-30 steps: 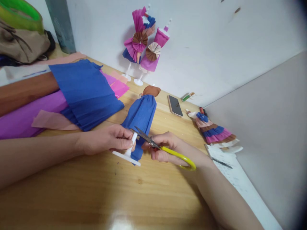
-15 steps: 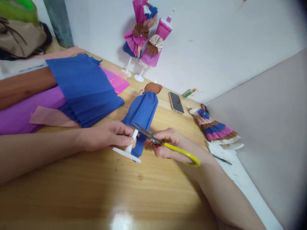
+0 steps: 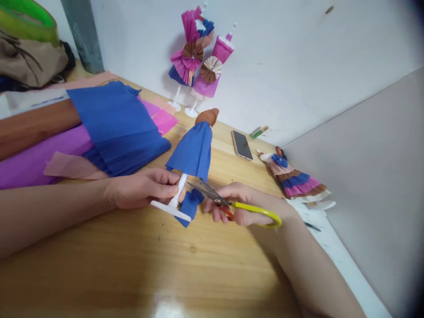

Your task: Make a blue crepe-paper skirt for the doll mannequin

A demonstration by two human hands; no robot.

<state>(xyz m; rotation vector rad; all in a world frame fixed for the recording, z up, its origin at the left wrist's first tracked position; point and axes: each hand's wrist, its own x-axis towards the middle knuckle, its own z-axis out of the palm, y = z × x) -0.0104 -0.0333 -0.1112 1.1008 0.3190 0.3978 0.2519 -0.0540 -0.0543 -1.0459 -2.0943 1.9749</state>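
In the head view my left hand (image 3: 150,187) is closed around the white post (image 3: 180,187) of a small dress form stand, whose round base (image 3: 169,210) tilts towards me. On the form are a blue crepe-paper skirt (image 3: 191,150) and a brown paper top (image 3: 207,117). My right hand (image 3: 241,201) grips scissors (image 3: 256,209) with a yellow and red handle. Their blades are parted a little, just below the skirt's hem. A blue paper offcut (image 3: 191,203) lies behind the base, between both hands.
Blue crepe paper (image 3: 119,128) lies over brown and purple sheets at the left. Two dressed forms (image 3: 206,70) stand by the wall. A phone (image 3: 242,145) lies behind my right hand, with a layered paper dress (image 3: 300,181) further right. A bag (image 3: 31,57) sits back left.
The dress form has swung slightly upright and its hem now sits higher on the post. The blue strip hanging below has come down beside the base. The scissors have shifted slightly right.
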